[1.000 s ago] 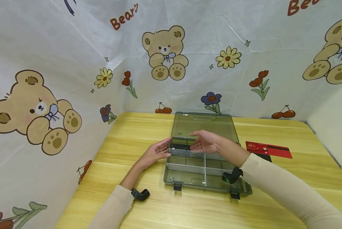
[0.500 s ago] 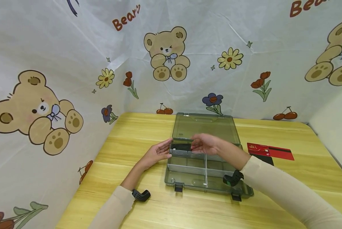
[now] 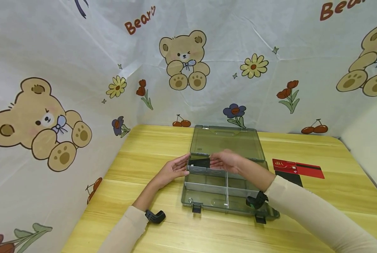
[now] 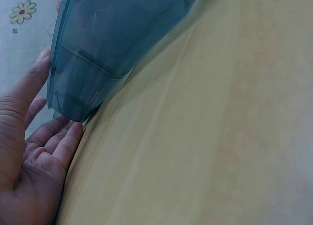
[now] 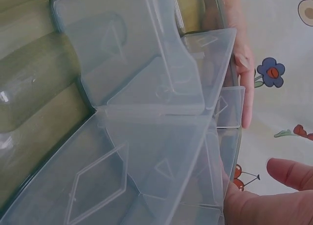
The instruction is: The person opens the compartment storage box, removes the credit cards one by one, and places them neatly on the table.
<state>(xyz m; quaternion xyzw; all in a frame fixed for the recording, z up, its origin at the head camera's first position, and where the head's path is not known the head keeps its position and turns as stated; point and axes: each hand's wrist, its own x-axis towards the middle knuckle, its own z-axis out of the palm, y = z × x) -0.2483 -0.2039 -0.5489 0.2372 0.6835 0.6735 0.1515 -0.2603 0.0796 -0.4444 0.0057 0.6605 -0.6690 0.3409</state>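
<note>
A smoky grey plastic organizer box [image 3: 227,208] lies with its lid [image 3: 227,142] folded back on the table. My left hand [image 3: 171,172] rests with straight fingers against the box's back left corner; in the left wrist view, its thumb and fingers [image 4: 73,137] touch the corner. In the back left compartment is a flat black piece [image 3: 199,162] with a small white mark. My right hand [image 3: 227,161] reaches over that row, fingers extended to the piece's right end. In the right wrist view, clear dividers [image 5: 146,78] cover most of this hand, leaving its thumb [image 5: 293,173] visible.
Two red cards [image 3: 284,166] [image 3: 310,170] and a black card [image 3: 289,178] lie on the wooden table [image 3: 163,147] right of the box. Two black latches [image 3: 197,208] stick out at the box's front. A bear-print cloth [image 3: 112,52] hangs behind and to the left.
My right hand has shifted slightly down and left, its fingers closer together beside the black piece, which shows more fully. My left hand has stayed at the corner.
</note>
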